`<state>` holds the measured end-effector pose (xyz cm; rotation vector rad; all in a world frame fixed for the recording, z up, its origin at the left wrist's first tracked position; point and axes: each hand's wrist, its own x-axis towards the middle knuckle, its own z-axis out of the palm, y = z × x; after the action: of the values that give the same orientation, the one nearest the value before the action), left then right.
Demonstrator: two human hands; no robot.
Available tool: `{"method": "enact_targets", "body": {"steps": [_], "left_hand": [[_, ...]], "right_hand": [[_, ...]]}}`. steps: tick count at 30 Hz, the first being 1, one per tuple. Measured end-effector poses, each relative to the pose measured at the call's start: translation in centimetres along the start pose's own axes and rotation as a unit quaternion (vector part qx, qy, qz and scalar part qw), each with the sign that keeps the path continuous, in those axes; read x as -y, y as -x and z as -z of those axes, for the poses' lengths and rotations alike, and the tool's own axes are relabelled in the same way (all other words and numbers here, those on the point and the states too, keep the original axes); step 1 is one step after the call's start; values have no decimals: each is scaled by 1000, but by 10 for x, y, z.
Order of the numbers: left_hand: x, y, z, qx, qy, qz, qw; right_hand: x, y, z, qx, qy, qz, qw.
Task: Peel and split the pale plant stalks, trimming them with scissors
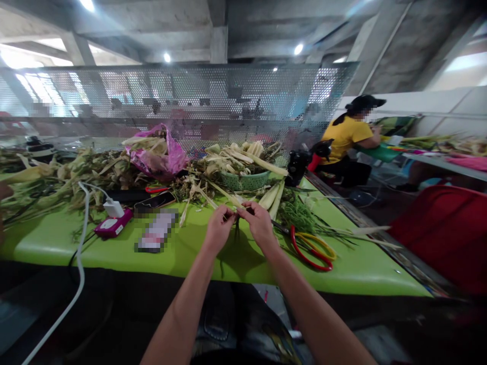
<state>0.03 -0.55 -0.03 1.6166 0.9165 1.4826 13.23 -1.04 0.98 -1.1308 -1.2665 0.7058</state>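
Observation:
My left hand [218,225] and my right hand [260,223] meet above the green tabletop [190,256], fingers pinched together. Between them is a thin plant stalk [226,194], its pale length pointing away from me; dark strands hang below my fingertips. Exactly where each finger grips is too small to make out. To the right of my right hand lie scissors [311,249] with red and yellow handles, blades partly hidden. Just beyond my hands stands a green plastic basket [245,181] heaped with pale stalks [243,154]. Broad pale leaves [274,197] lie beside it.
At left are a phone [157,230], a purple socket block [113,223] with a white charger, and a white cable [81,248]. Behind them spread piled plants [87,175] and a pink plastic bag [162,157]. A perforated screen [182,96] borders the table. A person in yellow [344,134] sits at right.

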Motion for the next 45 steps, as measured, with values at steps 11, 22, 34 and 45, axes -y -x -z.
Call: {"method": "enact_targets", "body": {"steps": [11, 22, 34, 45], "left_hand": [[-2, 2, 4, 68, 127, 59, 988], [5, -2, 3, 34, 222, 114, 968], [-7, 4, 2, 91, 182, 89, 975], [-9, 3, -2, 64, 163, 97, 980]], "right_hand": [[11, -1, 5, 72, -4, 49, 996], [9, -2, 8, 67, -91, -5, 994], [7, -5, 7, 104, -76, -25, 991], [7, -2, -3, -4, -36, 19, 999]]}}
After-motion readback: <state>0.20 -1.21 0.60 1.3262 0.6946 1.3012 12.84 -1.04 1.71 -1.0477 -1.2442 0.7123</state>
